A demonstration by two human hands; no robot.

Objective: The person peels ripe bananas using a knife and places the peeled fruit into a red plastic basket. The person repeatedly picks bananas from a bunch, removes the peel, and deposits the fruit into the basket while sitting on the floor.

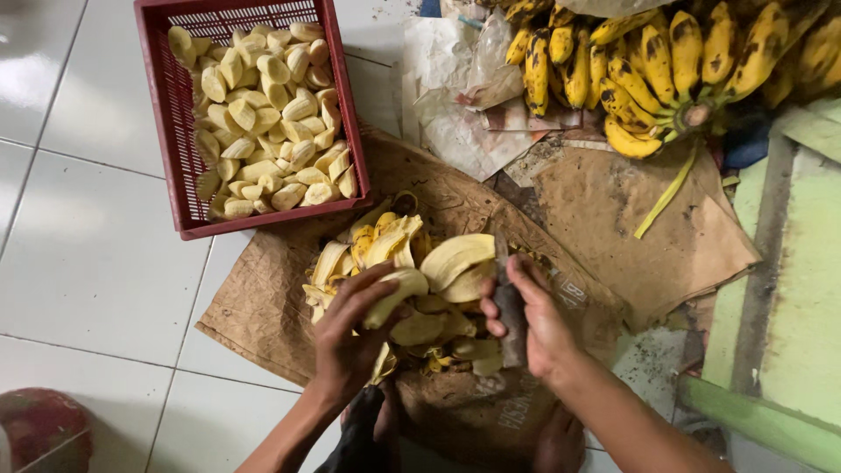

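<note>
Just below the red basket (180,175), head view: left hand (349,328) has its grip closed around a peeled banana (396,293) over the peel heap (394,241). Right hand (536,320) grips a knife (508,311), beside the heap. Fruit looks soft, light, slick; best held mid-length, gently.

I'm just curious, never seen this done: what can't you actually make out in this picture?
Head view only:
- Knife: its handle is hidden inside the right hand.
- Banana in the left hand: partly covered by fingers.
- Yellow bunches: cut off by the top edge.
- Red basket: bottom hidden under peeled pieces.
- Peel pile: count unclear.
</note>
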